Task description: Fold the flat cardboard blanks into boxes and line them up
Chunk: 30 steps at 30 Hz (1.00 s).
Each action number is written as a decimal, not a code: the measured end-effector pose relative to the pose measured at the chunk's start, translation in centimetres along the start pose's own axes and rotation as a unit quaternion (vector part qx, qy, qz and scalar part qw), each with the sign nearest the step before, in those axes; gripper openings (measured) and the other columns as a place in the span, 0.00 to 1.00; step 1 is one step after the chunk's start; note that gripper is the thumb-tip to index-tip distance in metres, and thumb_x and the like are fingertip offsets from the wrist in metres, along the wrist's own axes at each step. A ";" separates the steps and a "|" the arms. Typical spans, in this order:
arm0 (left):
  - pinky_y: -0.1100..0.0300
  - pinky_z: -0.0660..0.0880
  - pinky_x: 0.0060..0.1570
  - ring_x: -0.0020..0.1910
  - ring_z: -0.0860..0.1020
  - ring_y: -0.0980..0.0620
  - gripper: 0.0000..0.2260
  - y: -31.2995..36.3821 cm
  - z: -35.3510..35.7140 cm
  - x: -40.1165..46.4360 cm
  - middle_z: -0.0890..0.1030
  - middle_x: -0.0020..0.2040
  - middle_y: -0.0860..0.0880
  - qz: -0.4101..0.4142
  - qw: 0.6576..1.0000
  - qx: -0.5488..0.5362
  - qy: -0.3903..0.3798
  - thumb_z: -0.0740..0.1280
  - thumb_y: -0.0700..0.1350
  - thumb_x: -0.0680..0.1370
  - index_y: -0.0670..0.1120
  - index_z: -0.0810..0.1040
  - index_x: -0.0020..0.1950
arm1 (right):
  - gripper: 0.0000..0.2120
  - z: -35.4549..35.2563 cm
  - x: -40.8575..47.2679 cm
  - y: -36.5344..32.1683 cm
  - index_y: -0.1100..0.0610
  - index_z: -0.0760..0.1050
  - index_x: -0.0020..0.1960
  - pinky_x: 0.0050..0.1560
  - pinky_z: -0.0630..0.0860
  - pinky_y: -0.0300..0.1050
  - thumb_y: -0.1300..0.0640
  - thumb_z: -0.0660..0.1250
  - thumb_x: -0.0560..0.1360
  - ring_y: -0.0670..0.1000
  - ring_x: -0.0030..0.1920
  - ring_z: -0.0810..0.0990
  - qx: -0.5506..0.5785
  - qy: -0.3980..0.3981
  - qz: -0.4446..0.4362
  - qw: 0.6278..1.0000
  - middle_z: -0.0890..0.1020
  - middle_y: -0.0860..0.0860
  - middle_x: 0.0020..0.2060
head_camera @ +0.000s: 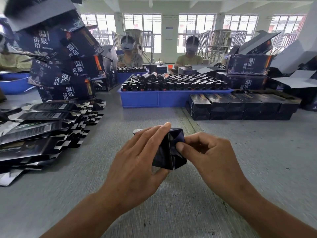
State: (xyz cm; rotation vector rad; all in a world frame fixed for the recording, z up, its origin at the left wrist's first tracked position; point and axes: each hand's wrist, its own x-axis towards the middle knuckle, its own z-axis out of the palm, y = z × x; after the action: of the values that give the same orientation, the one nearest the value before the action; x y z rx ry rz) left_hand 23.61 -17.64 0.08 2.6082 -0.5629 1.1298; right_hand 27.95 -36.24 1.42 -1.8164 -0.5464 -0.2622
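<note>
Head view: my left hand (139, 160) grips the partly folded box (169, 152) from above, fingers curled over it, just above the tabletop (171, 203). My right hand (205, 152) pinches its end flaps. Flat blanks (39, 127) lie left of both hands; finished boxes (240, 107) stand beyond the right hand.

Packing workshop, factory-floor type: long grey work table (171, 212), blue plastic tray (154, 98) full of small dark capped bottles at 12 o'clock. Flat printed carton blanks (42, 127) heaped at 9 o'clock, folded dark boxes (240, 105) in rows at 2 o'clock, larger printed cartons (65, 69) piled at 10 o'clock. Two seated workers (127, 55) across the table; row of barred windows (195, 31) behind.
</note>
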 end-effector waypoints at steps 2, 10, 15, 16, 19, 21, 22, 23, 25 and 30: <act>0.60 0.69 0.64 0.69 0.70 0.54 0.36 -0.1 0.0 0.0 0.68 0.71 0.55 0.001 1.000 -0.007 -0.001 0.64 0.57 0.73 0.48 0.60 0.79 | 0.03 0.0 0.0 0.0 0.48 0.83 0.46 0.41 0.76 0.28 0.55 0.74 0.74 0.38 0.41 0.84 -0.010 0.001 -0.002 1.000 0.84 0.37 0.39; 0.62 0.68 0.66 0.70 0.68 0.55 0.37 -0.2 -0.1 -0.2 0.66 0.72 0.56 -0.005 1.000 -0.023 -0.007 0.64 0.56 0.73 0.50 0.58 0.80 | 0.05 -0.1 0.0 0.0 0.46 0.83 0.48 0.43 0.78 0.32 0.49 0.72 0.73 0.40 0.42 0.84 -0.009 -0.010 -0.008 1.000 0.85 0.38 0.40; 0.56 0.69 0.70 0.75 0.65 0.55 0.36 -0.2 0.1 -0.1 0.66 0.76 0.55 0.010 0.999 -0.032 -0.005 0.67 0.53 0.74 0.49 0.58 0.80 | 0.24 -0.2 0.0 0.0 0.41 0.78 0.59 0.43 0.80 0.34 0.33 0.71 0.67 0.39 0.48 0.83 0.004 -0.037 -0.012 0.999 0.83 0.35 0.49; 0.54 0.68 0.72 0.77 0.64 0.54 0.37 -0.3 0.2 -0.2 0.66 0.77 0.54 0.025 0.999 -0.024 -0.012 0.69 0.50 0.74 0.48 0.58 0.80 | 0.29 -0.1 -0.1 0.0 0.38 0.74 0.63 0.44 0.80 0.33 0.30 0.72 0.66 0.38 0.50 0.83 0.002 -0.048 -0.010 0.999 0.82 0.35 0.51; 0.48 0.65 0.74 0.80 0.58 0.51 0.40 -0.4 0.4 -0.2 0.63 0.80 0.51 0.052 0.998 -0.009 -0.034 0.72 0.45 0.73 0.46 0.56 0.81 | 0.34 0.2 -0.2 0.3 0.36 0.68 0.70 0.46 0.82 0.37 0.32 0.71 0.66 0.38 0.52 0.82 -0.008 -0.067 0.001 0.998 0.81 0.39 0.55; 0.46 0.66 0.73 0.80 0.57 0.51 0.40 -0.3 0.4 -0.2 0.63 0.80 0.52 0.043 0.998 -0.015 -0.036 0.72 0.44 0.73 0.46 0.57 0.81 | 0.30 0.1 -0.1 0.4 0.36 0.69 0.69 0.44 0.81 0.34 0.38 0.73 0.69 0.38 0.50 0.83 -0.002 -0.059 0.006 0.998 0.81 0.39 0.54; 0.46 0.67 0.73 0.80 0.58 0.51 0.40 -0.3 0.4 -0.2 0.64 0.79 0.52 0.035 0.999 -0.023 -0.035 0.73 0.43 0.72 0.46 0.58 0.81 | 0.29 0.1 -0.1 0.4 0.36 0.70 0.68 0.43 0.80 0.32 0.39 0.74 0.70 0.38 0.50 0.83 0.004 -0.057 0.007 0.998 0.82 0.39 0.53; 0.47 0.68 0.73 0.79 0.59 0.52 0.40 -0.3 0.3 -0.2 0.65 0.79 0.52 0.028 0.998 -0.033 -0.034 0.74 0.43 0.72 0.46 0.59 0.81 | 0.28 0.0 -0.1 0.3 0.36 0.71 0.67 0.42 0.79 0.31 0.38 0.73 0.69 0.39 0.49 0.83 0.013 -0.062 0.008 0.998 0.82 0.38 0.52; 0.53 0.69 0.72 0.77 0.63 0.55 0.38 -0.3 0.0 -0.2 0.66 0.76 0.56 0.003 0.998 -0.061 -0.024 0.71 0.47 0.73 0.49 0.59 0.80 | 0.27 -0.2 0.0 0.2 0.38 0.73 0.66 0.42 0.80 0.34 0.37 0.71 0.69 0.41 0.49 0.84 0.040 -0.079 0.012 0.996 0.83 0.37 0.52; 0.68 0.66 0.63 0.68 0.68 0.59 0.36 -0.1 -0.5 -0.1 0.65 0.71 0.60 -0.063 0.993 -0.103 -0.009 0.67 0.55 0.71 0.55 0.58 0.78 | 0.09 -0.5 0.5 0.1 0.43 0.80 0.56 0.42 0.80 0.35 0.53 0.70 0.77 0.42 0.45 0.85 0.036 -0.064 -0.002 0.997 0.85 0.39 0.47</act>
State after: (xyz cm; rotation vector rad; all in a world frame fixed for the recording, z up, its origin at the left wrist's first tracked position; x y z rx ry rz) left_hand 23.28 -17.32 0.40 2.4418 -0.4817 0.9562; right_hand 28.47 -36.68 1.69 -1.7711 -0.6414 -0.1274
